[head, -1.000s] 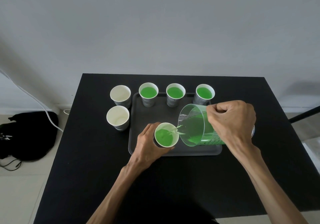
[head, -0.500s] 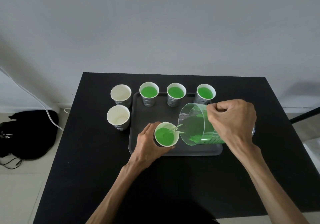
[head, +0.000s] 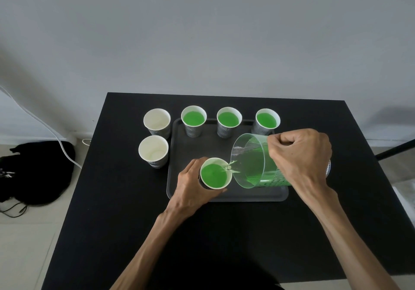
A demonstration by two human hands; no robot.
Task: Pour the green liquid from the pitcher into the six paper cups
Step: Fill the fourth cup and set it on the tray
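Observation:
My right hand [head: 298, 155] grips the clear pitcher [head: 251, 161] by its handle and tilts it left, spout over a paper cup [head: 214, 174] full of green liquid. My left hand [head: 190, 188] wraps around that cup at the front left of the dark tray [head: 258, 196]. Three cups with green liquid, one [head: 193, 119], a second [head: 228, 119] and a third [head: 266, 120], stand along the tray's far edge. Two cups without liquid, one [head: 156, 120] behind the other [head: 153, 150], stand on the black table left of the tray.
The black table [head: 112, 200] ends close behind the cup row, with a grey wall beyond. On the floor at left lie a black bag [head: 36, 173] and a white cable [head: 56, 137]. A dark bar [head: 395, 149] shows at the right edge.
The green level in the held cup has risen a little while the pitcher keeps its tilt. Both hands stay where they were.

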